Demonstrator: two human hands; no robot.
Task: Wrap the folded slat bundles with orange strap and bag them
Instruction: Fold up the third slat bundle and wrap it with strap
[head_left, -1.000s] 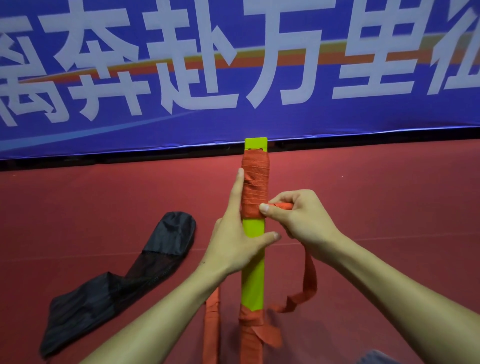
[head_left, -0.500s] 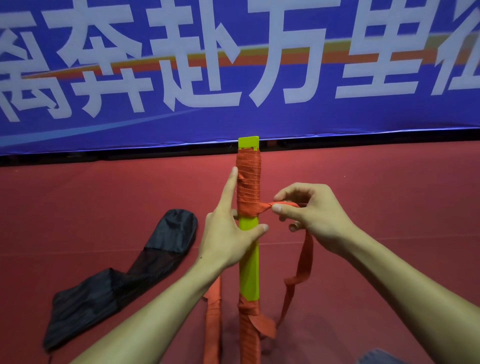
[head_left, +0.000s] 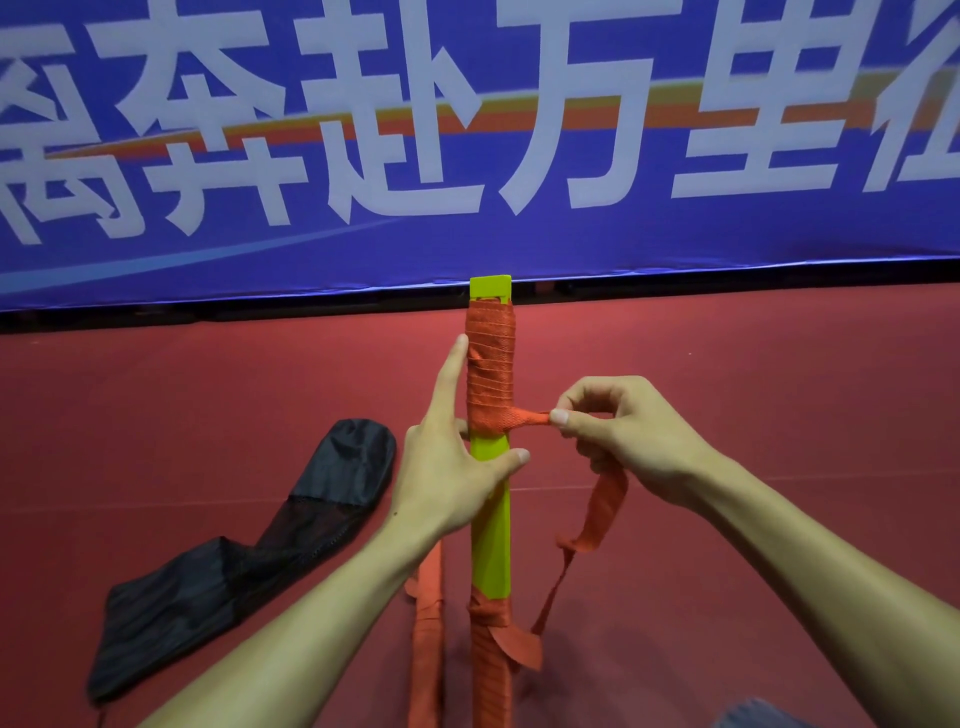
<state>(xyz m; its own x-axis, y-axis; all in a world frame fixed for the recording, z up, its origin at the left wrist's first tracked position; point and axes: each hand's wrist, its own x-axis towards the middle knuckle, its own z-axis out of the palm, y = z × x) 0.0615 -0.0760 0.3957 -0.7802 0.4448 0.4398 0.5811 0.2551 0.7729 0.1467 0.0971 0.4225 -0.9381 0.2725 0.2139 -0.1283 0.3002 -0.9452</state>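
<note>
- Head view: my left hand (head_left: 447, 478) grips the long yellow-green folded slat bundle (head_left: 491, 519) at its middle. The thumb lies across the front and the index finger straight up beside the wound turns, which steadies the bundle as it points away from me. I cannot tell whether its near end rests on the red floor (head_left: 779, 389).
- My right hand (head_left: 628, 436) pinches the woven orange strap (head_left: 519, 418) between thumb and forefinger, just beside the bundle. It pulls the strap taut to the right, I judge to tighten the lowest turn before the next pass.
- The upper part is wrapped, with the far tip bare. A bare yellow-green stretch lies between that and more orange wrap at the near end.
- The slack of the strap hangs from my right hand down to that near wrap and could snag as I wind.
- A second orange-wrapped bundle (head_left: 428, 623) lies just left, partly under my left forearm.
- The limp black fabric bag (head_left: 249, 561) lies apart on the left, with a blue banner (head_left: 467, 234) with white characters behind.
</note>
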